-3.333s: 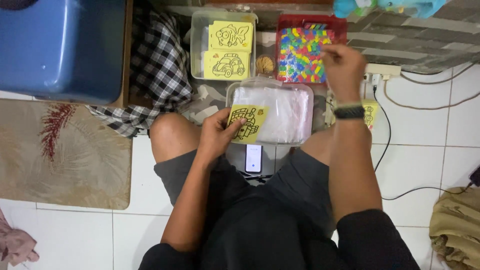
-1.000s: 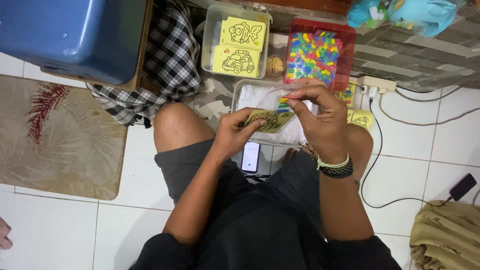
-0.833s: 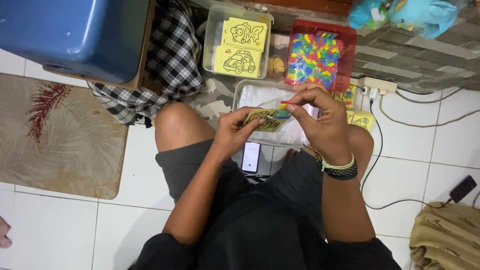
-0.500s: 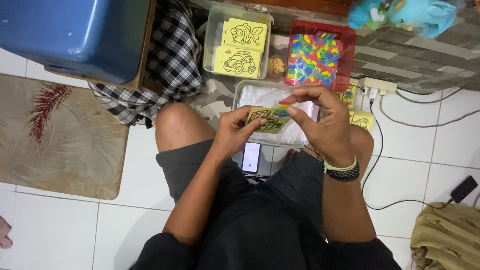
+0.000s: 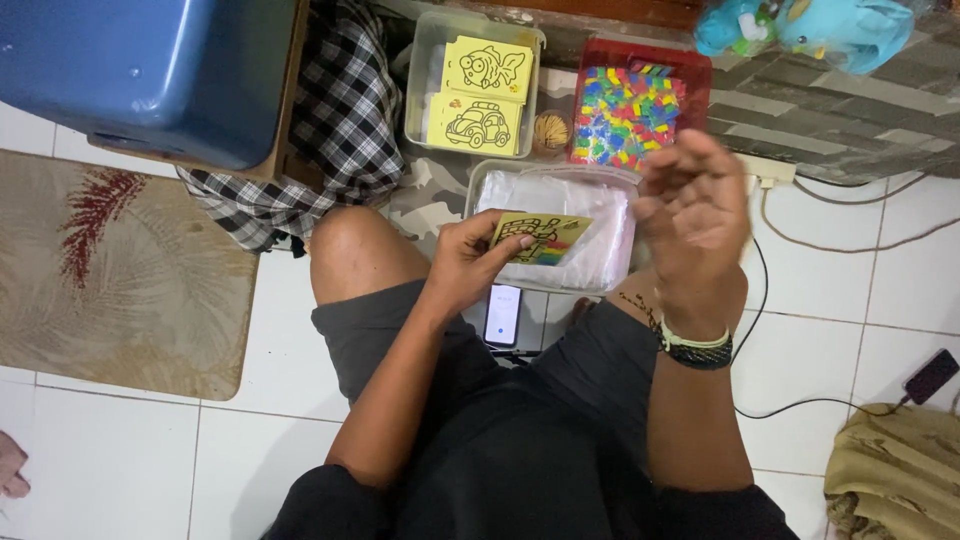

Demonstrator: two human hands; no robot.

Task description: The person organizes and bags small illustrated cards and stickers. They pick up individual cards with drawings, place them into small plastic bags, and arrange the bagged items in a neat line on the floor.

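Holding a small yellow picture card (image 5: 540,238) in the middle of the frame, the left hand (image 5: 470,262) has its grip tight on it, over a clear box (image 5: 560,225). The right hand (image 5: 695,215) floats beside it, fingers wide, holding nothing.
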